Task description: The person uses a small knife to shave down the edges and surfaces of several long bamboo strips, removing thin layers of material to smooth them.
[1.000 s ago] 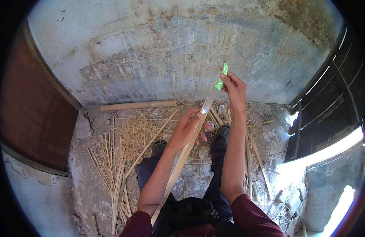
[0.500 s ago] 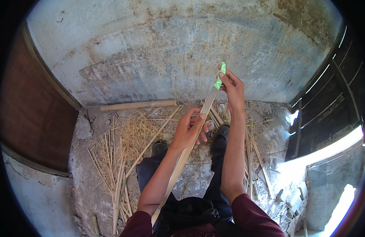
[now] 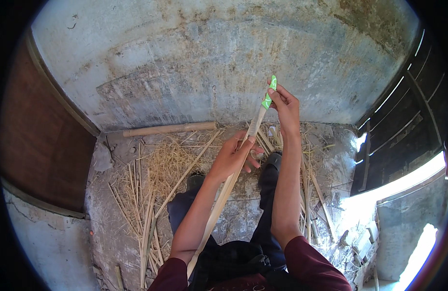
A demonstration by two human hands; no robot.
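Observation:
In my right hand [image 3: 285, 105] is a knife [image 3: 269, 97] with a green patterned handle, pinched between thumb and fingers. Its blade slants down and left toward my left hand [image 3: 237, 154]. There the blade meets the upper end of a long pale bamboo strip [image 3: 217, 208], which runs back under my left forearm to my lap. My left thumb presses at the junction of blade and strip, while the other fingers of that hand spread out behind it. Exactly how the blade sits against the strip is hard to tell.
Below lie straw-like shavings [image 3: 169, 162] and several thin bamboo sticks [image 3: 147, 228]. A bamboo pole [image 3: 170, 128] rests along the base of the concrete wall [image 3: 185, 68]. More sticks [image 3: 323, 208] and rubble [image 3: 362, 245] are at the right, near dark slatted boards [image 3: 403, 126]. A brown panel [image 3: 49, 136] stands left.
The blade has turned slightly, and my left thumb has shifted a little along it. Both hands otherwise keep nearly the same place.

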